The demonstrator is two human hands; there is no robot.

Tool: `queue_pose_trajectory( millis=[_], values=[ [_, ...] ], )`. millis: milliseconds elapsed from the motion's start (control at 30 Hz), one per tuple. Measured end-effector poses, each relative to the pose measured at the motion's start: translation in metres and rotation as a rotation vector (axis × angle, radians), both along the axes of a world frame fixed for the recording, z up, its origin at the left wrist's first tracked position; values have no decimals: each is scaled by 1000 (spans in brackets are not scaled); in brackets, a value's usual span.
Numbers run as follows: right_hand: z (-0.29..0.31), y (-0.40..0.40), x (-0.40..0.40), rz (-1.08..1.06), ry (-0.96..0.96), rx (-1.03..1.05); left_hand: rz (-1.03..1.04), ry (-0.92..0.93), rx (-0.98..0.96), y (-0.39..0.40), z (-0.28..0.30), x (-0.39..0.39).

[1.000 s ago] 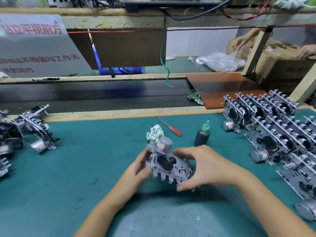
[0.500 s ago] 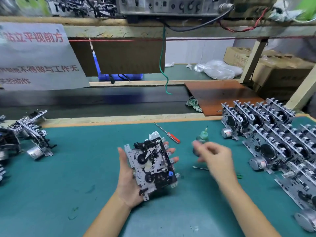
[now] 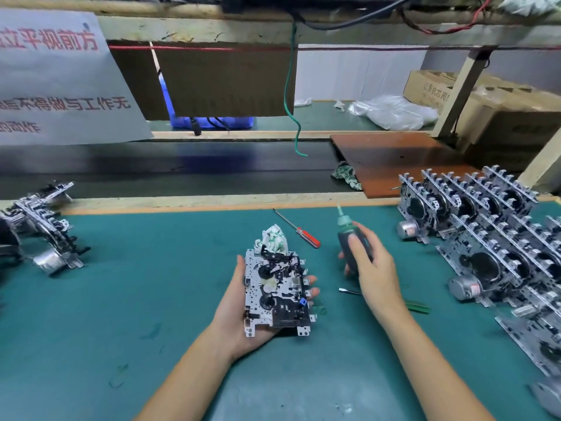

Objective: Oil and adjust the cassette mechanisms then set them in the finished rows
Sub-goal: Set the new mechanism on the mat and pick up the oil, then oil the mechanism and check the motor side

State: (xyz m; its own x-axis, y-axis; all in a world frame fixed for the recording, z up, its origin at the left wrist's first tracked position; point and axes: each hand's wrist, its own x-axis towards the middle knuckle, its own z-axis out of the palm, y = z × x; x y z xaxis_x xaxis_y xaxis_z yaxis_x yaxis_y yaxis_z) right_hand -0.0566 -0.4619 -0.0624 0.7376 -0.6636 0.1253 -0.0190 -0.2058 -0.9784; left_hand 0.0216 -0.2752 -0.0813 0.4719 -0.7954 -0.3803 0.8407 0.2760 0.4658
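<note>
A metal cassette mechanism (image 3: 277, 291) lies face up in the palm of my left hand (image 3: 235, 314), fingers curled up along its right edge. My right hand (image 3: 372, 268) grips a dark oil bottle (image 3: 349, 240) with a green nozzle pointing up, just right of the mechanism. Rows of cassette mechanisms (image 3: 491, 238) stand on edge at the right of the green mat (image 3: 136, 299). More mechanisms (image 3: 45, 238) lie in a pile at the far left.
A red-handled screwdriver (image 3: 299, 228) and a crumpled cloth (image 3: 274, 238) lie behind the held mechanism. A green-handled tool (image 3: 416, 305) lies partly under my right wrist. A dark conveyor belt (image 3: 170, 168) runs behind the mat, with a brown board (image 3: 394, 159) at its right.
The mechanism was turned over into my left palm. My right hand let go of it, reached right and picked the oil bottle up off the mat.
</note>
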Motion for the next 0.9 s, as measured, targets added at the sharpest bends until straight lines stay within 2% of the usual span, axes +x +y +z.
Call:
queue_pose_trajectory(
  millis=[100,300,500,600,733,900],
  values=[
    [6,6,0,26,-54,117,-13,-4,9,-2,1,0],
    [14,8,-2,127,-234,599,-18,-10,22,-2,0,0],
    [16,10,2,69,-272,900,-24,2,15,-2,0,1],
    [16,15,3,55,-297,854,-42,-9,13,-1,3,0],
    [14,20,2,34,-280,665,-49,-14,15,0,5,-1],
    [11,19,1,4,-235,541,-46,-5,9,-1,4,-1]
  ],
)
